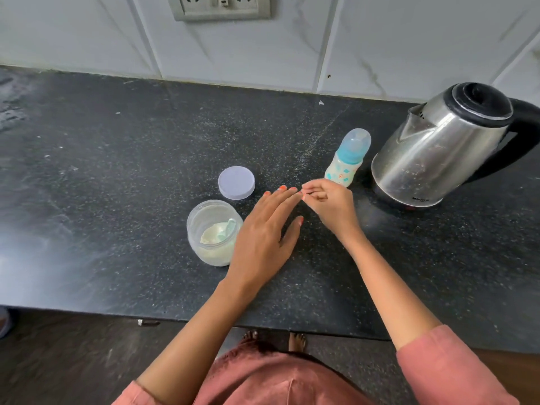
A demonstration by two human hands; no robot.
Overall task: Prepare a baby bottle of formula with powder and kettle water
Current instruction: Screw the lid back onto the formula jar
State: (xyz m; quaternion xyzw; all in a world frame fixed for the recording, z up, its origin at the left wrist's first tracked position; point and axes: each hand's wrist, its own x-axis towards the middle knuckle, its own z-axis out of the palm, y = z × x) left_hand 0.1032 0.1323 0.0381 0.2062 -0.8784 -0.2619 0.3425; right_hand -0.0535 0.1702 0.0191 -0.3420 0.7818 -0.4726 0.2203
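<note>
A clear jar of pale formula powder [212, 232] stands open on the black counter [117, 200], with a light scoop resting inside it. The jar's white lid [236, 182] lies flat just behind. A capped baby bottle [347, 158] with a blue collar stands upright beside a steel kettle [438, 150] at the right. My left hand [263, 235] hovers flat, fingers apart, right of the jar, holding nothing. Just in front of the bottle is my right hand [327, 204], fingers curled and pinched near the left fingertips; I see nothing in it.
A tiled wall with a socket plate [219, 7] rises behind the counter. The counter's front edge [175, 315] runs below my arms, with floor and bare feet beyond it. The kettle sits on its base near the right edge.
</note>
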